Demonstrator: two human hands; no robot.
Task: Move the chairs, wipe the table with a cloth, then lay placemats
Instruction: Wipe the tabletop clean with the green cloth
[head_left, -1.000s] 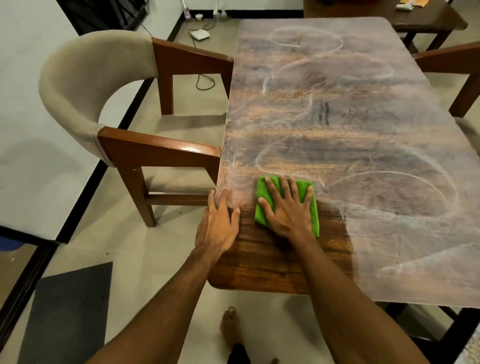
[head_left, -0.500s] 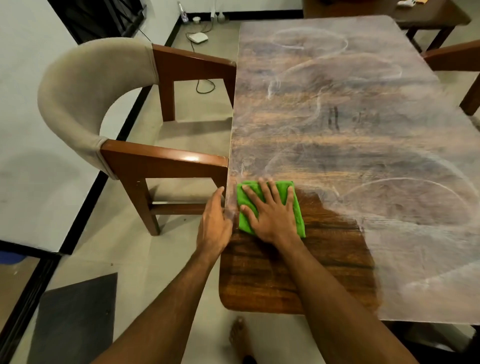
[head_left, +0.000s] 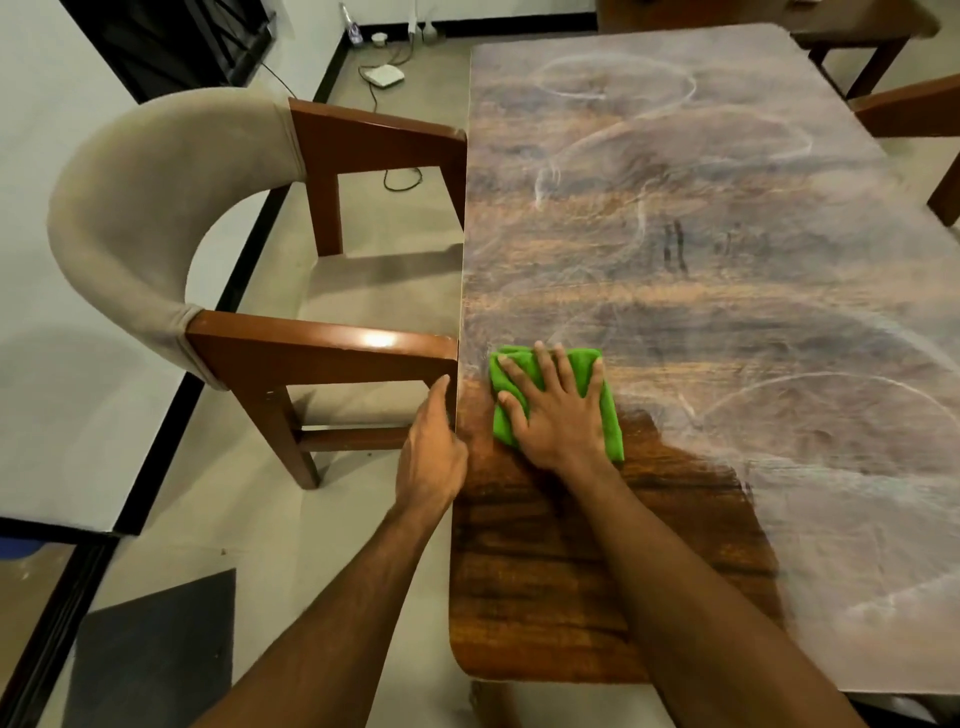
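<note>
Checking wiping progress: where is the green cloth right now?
In the head view, the green cloth lies flat under the right hand, near the table's left edge, beside the left hand.

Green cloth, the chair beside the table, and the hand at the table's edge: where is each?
green cloth (head_left: 608, 434), head view, on its bare right edge beside the right hand.
chair (head_left: 322, 348), head view, on the near wooden armrest.
left hand (head_left: 431, 460), head view, on the back of the hand.
</note>
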